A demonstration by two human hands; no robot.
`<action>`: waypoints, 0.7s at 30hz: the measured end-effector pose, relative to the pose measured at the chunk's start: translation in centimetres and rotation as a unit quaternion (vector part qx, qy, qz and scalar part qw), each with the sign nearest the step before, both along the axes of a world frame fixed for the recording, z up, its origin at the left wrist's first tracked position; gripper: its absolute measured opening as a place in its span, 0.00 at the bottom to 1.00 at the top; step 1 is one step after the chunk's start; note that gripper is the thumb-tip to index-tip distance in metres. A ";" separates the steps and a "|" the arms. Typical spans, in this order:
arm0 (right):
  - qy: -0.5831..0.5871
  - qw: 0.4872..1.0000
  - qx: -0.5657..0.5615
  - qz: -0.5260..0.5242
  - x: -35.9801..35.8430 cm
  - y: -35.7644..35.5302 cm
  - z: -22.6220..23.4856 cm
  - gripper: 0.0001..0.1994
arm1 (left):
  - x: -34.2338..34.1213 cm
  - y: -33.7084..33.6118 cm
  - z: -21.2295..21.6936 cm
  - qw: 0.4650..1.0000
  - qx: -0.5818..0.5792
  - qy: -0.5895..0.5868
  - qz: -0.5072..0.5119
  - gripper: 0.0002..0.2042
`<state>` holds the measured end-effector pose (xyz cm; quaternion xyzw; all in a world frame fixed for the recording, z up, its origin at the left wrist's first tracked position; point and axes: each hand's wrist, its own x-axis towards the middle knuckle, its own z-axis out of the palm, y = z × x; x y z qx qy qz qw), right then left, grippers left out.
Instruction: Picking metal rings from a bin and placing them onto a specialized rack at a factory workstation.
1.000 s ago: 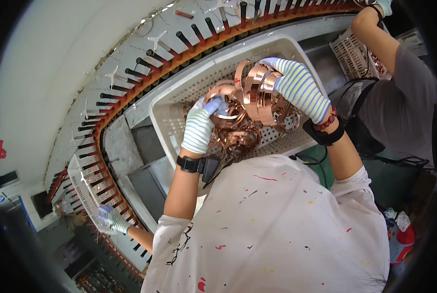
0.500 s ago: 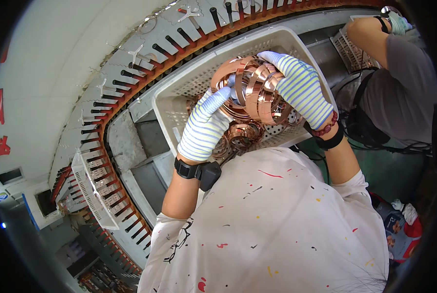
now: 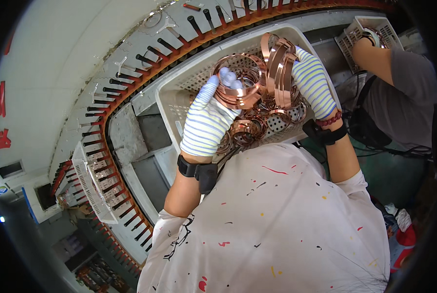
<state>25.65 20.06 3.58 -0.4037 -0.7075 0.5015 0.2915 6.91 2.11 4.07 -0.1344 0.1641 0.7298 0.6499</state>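
Observation:
Both my hands wear striped white, blue and yellow gloves over a pale perforated plastic basket (image 3: 168, 110). My left hand (image 3: 209, 113) is closed on a bundle of shiny copper rings (image 3: 247, 100); its thumb is outside and its bluish fingertips show inside them. To its right, my right hand (image 3: 312, 80) grips a second bundle of copper rings (image 3: 281, 73), held on edge; its fingers are partly hidden behind them. Beneath both bundles, more copper rings (image 3: 243, 132) lie loose in the basket.
A curved conveyor with an orange edge and upright black-and-red pegs (image 3: 165, 45) runs beyond the basket and down the left. Another pale basket (image 3: 87, 188) stands at the left. On the right a co-worker's arm (image 3: 374, 58) reaches into a further basket (image 3: 346, 45).
The rings that were gathered together between my hands are now two separate bundles. My right hand has moved right with its bundle, which has turned more upright. The co-worker's hand has lowered into their basket.

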 end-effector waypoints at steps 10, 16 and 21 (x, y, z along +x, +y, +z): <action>-0.146 0.989 0.016 0.002 3.0 1.9 -6.0 0.20 | -0.7 -0.9 -1.4 0.997 0.044 0.045 0.041 0.17; -0.296 0.946 0.129 0.041 3.4 3.0 -8.4 0.19 | -0.2 -1.1 -1.5 0.995 0.007 0.046 0.087 0.18; -0.435 0.877 0.134 0.152 3.4 4.2 -9.2 0.34 | -0.1 -1.2 -0.9 0.983 0.115 0.137 0.041 0.18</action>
